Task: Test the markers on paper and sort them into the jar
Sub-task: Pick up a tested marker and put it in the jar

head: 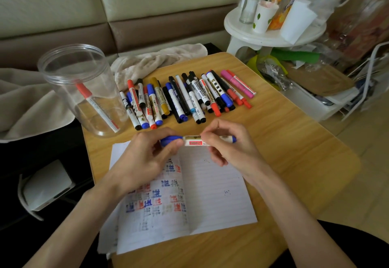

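I hold a blue marker point(194, 140) level above the open notebook point(214, 194). My left hand point(147, 158) pinches its blue cap, and my right hand point(227, 147) grips the white barrel. The cap sits on the marker. The notebook's left page carries many red, blue and grey test scribbles. A row of several markers point(187, 97) lies on the wooden table point(294, 152) beyond my hands. At the table's left corner stands a clear plastic jar point(69, 72) with one red marker point(96, 107) leaning inside.
A beige towel point(155, 61) lies behind the markers and a blanket to the left. A white round stand point(271, 34) with cups and bottles rises at the back right. Bags and a white crate crowd the floor on the right. A white device point(46, 185) sits lower left.
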Demonstrator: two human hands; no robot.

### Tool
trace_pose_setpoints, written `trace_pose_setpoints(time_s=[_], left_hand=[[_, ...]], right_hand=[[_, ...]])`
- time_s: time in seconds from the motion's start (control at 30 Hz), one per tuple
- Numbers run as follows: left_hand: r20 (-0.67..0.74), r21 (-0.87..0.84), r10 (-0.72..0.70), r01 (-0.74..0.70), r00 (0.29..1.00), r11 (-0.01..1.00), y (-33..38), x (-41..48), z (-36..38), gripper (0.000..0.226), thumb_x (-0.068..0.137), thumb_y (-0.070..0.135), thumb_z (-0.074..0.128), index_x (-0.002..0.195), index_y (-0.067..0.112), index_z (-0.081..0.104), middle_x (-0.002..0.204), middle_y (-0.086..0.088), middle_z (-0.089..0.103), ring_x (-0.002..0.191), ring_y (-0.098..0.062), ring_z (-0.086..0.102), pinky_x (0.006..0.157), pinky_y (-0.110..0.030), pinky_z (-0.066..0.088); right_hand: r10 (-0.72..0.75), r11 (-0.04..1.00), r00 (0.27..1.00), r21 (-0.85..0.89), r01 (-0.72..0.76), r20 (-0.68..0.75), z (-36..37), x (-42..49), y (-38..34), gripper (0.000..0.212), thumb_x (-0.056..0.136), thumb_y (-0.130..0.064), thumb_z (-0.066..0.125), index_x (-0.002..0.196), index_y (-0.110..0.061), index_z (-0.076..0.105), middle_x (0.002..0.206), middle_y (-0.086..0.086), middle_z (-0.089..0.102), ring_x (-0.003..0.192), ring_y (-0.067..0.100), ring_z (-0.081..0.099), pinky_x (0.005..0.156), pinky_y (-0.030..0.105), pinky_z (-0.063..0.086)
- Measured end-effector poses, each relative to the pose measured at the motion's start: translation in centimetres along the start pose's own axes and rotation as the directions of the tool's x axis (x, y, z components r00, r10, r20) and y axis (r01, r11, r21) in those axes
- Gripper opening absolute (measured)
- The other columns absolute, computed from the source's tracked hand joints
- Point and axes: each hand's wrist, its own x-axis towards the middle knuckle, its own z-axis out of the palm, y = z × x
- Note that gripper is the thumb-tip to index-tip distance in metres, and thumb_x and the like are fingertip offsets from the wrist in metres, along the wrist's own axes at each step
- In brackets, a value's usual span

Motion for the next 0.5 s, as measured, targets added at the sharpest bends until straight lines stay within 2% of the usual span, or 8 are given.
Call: trace_pose_setpoints(time_s=[0.07,0.13,0.23,0.3,0.33,0.4,0.5], left_hand=[[0.037,-0.086,-0.023,0.026,0.999,0.996,0.3,0.2,0.4,0.024,0.099,0.048,0.052,0.109,0.036,0.069,0.103,0.022,0.071,0.097,-0.007,0.067,0.075,-0.020,0.051],[0.068,-0.264,-0.071,0.087,0.995,0.961,0.7,0.6,1.1,0.029,0.105,0.046,0.046,0.122,0.034,0.065,0.117,0.016,0.070,0.112,-0.008,0.065,0.087,-0.023,0.052],[0.038,-0.603,-0.246,0.219,0.969,0.768,1.7,1.4,1.4,0.038,0.109,0.040,0.036,0.130,0.023,0.063,0.122,0.001,0.073,0.115,-0.017,0.068,0.095,-0.043,0.054],[0.055,-0.753,-0.367,0.280,0.929,0.596,2.4,1.9,1.3,0.048,0.109,0.043,0.031,0.127,0.015,0.066,0.118,-0.008,0.075,0.112,-0.024,0.071,0.100,-0.053,0.052],[0.055,-0.788,-0.401,0.287,0.914,0.545,2.6,2.1,1.2,0.052,0.108,0.045,0.031,0.125,0.012,0.067,0.116,-0.011,0.075,0.110,-0.027,0.071,0.102,-0.055,0.051],[0.005,-0.773,-0.402,0.258,0.916,0.579,2.9,2.2,1.6,0.054,0.108,0.045,0.031,0.118,0.010,0.071,0.111,-0.013,0.076,0.107,-0.028,0.072,0.101,-0.055,0.051],[-0.111,-0.722,-0.355,0.170,0.928,0.671,3.4,1.7,2.9,0.051,0.109,0.039,0.034,0.108,0.008,0.074,0.101,-0.012,0.077,0.097,-0.029,0.074,0.090,-0.049,0.057]], right_hand=[[-0.009,0.999,0.998,-0.035,0.007,-0.062,0.6,0.1,0.3,0.032,0.099,-0.016,0.069,0.069,-0.024,0.063,0.059,-0.008,0.057,0.047,0.004,0.045,0.046,0.016,0.035],[-0.080,0.996,0.989,-0.057,0.074,-0.123,1.3,0.3,0.7,0.043,0.100,-0.018,0.070,0.060,-0.028,0.057,0.054,-0.012,0.052,0.047,0.001,0.043,0.049,0.012,0.034],[-0.163,0.986,0.979,-0.040,0.159,-0.121,1.9,0.3,0.6,0.038,0.101,-0.018,0.069,0.066,-0.015,0.055,0.051,0.003,0.052,0.042,0.012,0.044,0.045,0.022,0.037],[-0.209,0.976,0.974,-0.078,0.203,-0.082,2.1,0.3,0.6,0.037,0.101,-0.021,0.069,0.071,-0.006,0.054,0.055,0.014,0.056,0.042,0.018,0.049,0.047,0.028,0.042],[-0.211,0.975,0.975,-0.090,0.205,-0.072,2.2,0.4,0.7,0.037,0.101,-0.021,0.068,0.071,-0.005,0.053,0.057,0.015,0.057,0.044,0.017,0.050,0.048,0.029,0.042],[-0.226,0.969,0.967,-0.126,0.211,-0.114,2.7,0.6,1.5,0.037,0.103,-0.017,0.067,0.069,-0.012,0.052,0.057,0.002,0.054,0.050,0.009,0.048,0.052,0.025,0.039],[-0.299,0.949,0.918,-0.179,0.259,-0.260,4.3,0.6,2.8,0.047,0.099,-0.006,0.069,0.062,-0.025,0.047,0.052,-0.015,0.047,0.048,0.002,0.042,0.053,0.017,0.034]])
